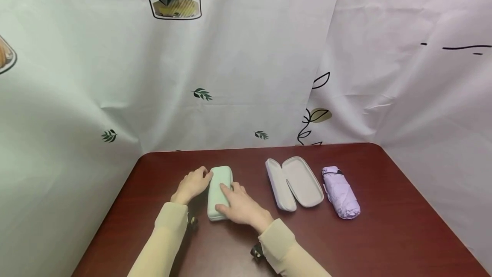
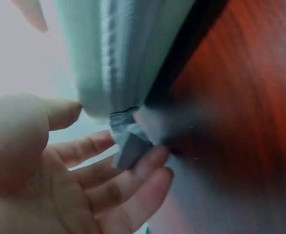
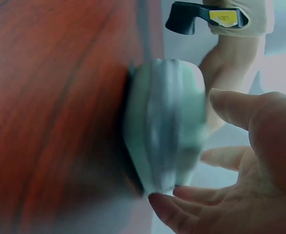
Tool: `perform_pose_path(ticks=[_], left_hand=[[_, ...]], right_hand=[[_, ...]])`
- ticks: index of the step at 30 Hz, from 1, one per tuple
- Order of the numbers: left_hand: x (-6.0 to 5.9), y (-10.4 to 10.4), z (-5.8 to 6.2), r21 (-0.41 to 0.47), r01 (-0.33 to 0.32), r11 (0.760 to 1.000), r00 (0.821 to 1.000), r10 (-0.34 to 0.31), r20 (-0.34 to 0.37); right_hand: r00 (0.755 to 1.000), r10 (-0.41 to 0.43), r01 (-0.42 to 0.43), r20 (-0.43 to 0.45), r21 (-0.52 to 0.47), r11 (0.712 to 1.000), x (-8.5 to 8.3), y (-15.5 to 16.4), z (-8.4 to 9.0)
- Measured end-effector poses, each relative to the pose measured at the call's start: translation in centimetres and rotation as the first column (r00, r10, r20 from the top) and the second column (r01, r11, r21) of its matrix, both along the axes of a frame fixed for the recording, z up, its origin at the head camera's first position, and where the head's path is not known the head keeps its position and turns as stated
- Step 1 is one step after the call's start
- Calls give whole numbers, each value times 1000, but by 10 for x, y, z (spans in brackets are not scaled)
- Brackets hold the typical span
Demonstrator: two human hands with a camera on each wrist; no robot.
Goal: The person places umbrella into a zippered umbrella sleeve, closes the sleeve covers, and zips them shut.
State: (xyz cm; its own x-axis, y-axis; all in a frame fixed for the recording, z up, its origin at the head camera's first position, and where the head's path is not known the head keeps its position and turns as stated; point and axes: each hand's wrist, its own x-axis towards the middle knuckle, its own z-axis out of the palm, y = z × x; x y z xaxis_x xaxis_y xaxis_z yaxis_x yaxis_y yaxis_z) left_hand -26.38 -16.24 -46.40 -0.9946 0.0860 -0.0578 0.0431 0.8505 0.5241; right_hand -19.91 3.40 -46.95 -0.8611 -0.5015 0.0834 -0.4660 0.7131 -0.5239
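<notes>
Fingers of the left hand [image 1: 192,185] are lying loosely bent at the grey zip tab [image 2: 131,150], the thumb standing wide of them. Green case [image 1: 215,192], seemingly closed, is resting on the table [image 1: 384,221] between both hands' fingers. Right hand [image 1: 244,207] is resting widely spread, thumb and forefinger on the case's top, other fingertips at its side. Handling the zip appears to be the step in hand; the next move is probably calling for a firm left pinch on the tab, right fingers steadying. Unfolded white case [image 1: 303,182], then lilac umbrella [image 1: 341,194], are lying untouched rightward of the right fingers.
</notes>
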Motion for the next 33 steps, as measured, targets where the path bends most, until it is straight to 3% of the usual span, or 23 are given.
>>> perform_pose_path(ticks=[8, 12, 18, 27, 33], left_hand=[[4, -4, 21, -124, -13, 992, 1000, 11, -13], [5, -10, 35, -129, -26, 991, 1000, 24, -16], [6, -9, 52, -104, 7, 995, 999, -11, -33], [2, 22, 64, -63, 65, 996, 994, -70, -81], [-1, 51, 64, -23, 110, 994, 987, -112, -115]], right_hand=[[1000, -11, 11, 13, -41, 999, 2, 18, 23], [1000, -20, 20, -14, -54, 998, 2, 32, 38], [996, -49, 40, -73, -119, 992, 0, 62, 53], [992, -108, 92, -65, -215, 972, -7, 120, 59], [983, -168, 142, -79, -269, 953, -8, 151, 58]])
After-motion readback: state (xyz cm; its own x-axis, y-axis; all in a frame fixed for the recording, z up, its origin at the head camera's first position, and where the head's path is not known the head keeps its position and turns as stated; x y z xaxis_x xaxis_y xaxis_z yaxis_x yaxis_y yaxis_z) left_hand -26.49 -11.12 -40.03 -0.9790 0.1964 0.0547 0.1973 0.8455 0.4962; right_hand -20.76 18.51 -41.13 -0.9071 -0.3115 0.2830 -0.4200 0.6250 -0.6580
